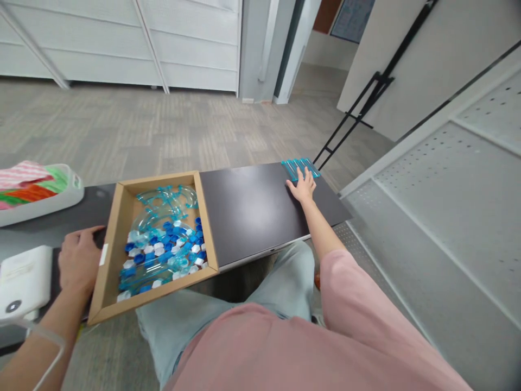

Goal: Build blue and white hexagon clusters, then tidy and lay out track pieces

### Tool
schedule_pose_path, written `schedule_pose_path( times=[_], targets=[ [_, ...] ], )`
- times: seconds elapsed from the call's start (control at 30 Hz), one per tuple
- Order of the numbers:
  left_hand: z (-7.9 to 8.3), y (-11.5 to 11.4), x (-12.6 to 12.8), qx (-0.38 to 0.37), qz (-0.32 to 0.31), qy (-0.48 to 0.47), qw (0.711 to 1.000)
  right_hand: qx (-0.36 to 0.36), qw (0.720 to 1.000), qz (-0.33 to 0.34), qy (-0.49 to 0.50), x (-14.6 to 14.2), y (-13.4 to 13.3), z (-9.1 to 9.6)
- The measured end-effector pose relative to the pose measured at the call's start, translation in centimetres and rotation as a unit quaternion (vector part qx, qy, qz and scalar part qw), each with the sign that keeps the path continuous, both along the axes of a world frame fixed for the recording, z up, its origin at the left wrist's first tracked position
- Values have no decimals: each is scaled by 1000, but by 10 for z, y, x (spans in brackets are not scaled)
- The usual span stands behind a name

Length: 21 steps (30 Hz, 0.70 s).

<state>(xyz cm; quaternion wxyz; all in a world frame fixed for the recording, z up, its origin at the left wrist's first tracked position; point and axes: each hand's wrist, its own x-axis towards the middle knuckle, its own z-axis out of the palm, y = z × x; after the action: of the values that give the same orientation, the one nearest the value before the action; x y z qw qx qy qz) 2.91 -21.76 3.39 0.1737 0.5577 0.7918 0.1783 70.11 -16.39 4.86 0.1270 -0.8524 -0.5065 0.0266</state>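
Note:
My right hand [302, 187] reaches to the far right corner of the dark table [248, 209], fingers stretched flat on a row of clear blue plastic pieces [300, 166]. My left hand [79, 258] rests against the left wall of an open cardboard box [109, 255], fingers curled by its side. The box holds several clear curved track pieces [163, 203] and a heap of blue and white hexagonal tiles [163, 252].
A white tray [44, 203] with striped pink, green and orange cloth stands at the far left. A white device [22, 279] with a cable lies near my left wrist. Carpeted floor lies beyond; perforated grey panels stand on the right.

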Motion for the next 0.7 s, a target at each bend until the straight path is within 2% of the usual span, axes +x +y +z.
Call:
schedule_pose_path(
  times=[0.1,0.2,0.3,0.5,0.6,0.7],
  targets=[
    [2,-2,3,-1,10,-7,1000,-32,999,-4,34,4,13,-1],
    [1,-1,2,9,14,-1,1000,-29,999,11,38,-9,7,-6],
    [-1,1,-1,20,4,23,1000,5,998,44,35,-39,-15,-13],
    [3,3,5,47,-6,48,998,61,985,151,48,-109,-72,-25],
    [3,5,7,62,-9,59,996,87,983,138,83,-131,-88,-30],
    [-1,6,5,65,-11,69,995,95,980,115,130,-139,-94,-34]
  ],
)
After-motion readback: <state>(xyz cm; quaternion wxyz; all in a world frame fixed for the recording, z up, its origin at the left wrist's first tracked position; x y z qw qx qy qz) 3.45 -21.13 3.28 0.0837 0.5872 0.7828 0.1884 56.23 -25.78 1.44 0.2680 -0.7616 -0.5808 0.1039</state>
